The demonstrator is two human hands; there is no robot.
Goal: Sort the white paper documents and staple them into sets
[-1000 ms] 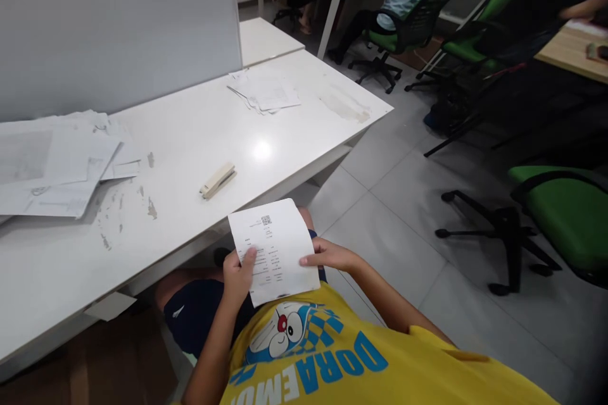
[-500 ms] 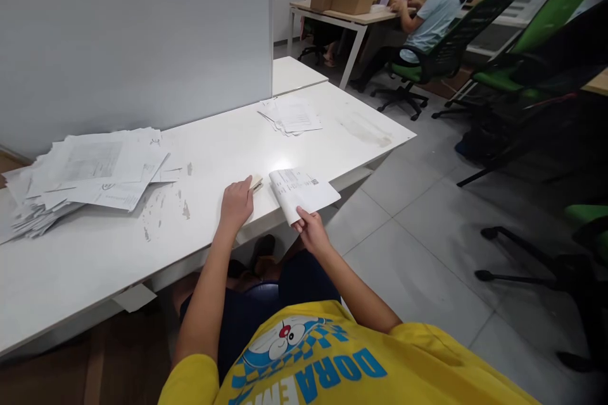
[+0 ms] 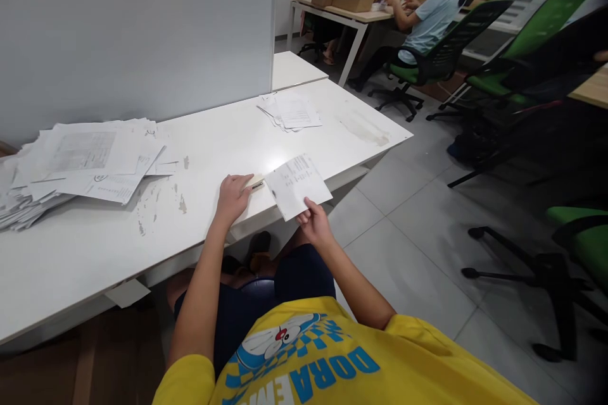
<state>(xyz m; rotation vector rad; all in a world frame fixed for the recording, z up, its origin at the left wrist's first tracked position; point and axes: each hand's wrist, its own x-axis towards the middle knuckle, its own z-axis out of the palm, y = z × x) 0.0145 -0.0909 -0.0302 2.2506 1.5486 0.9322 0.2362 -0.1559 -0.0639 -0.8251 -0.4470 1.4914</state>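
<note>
Left hand on the stapler, right hand pinching a printed sheet at the desk edge.

The left hand (image 3: 232,196) lies curled over the stapler (image 3: 255,184) on the white desk (image 3: 213,139), fingers closed on it. Just right of it, the right hand (image 3: 313,223) pinches the near corner of the paper (image 3: 297,185), whose far end meets the stapler's tip. A large paper heap (image 3: 80,164) sits well to the left of both hands; a smaller stack (image 3: 291,112) lies beyond them.

Left hand (image 3: 232,197) pressed flat; right hand (image 3: 313,223) pinching — fingers closed.
</note>
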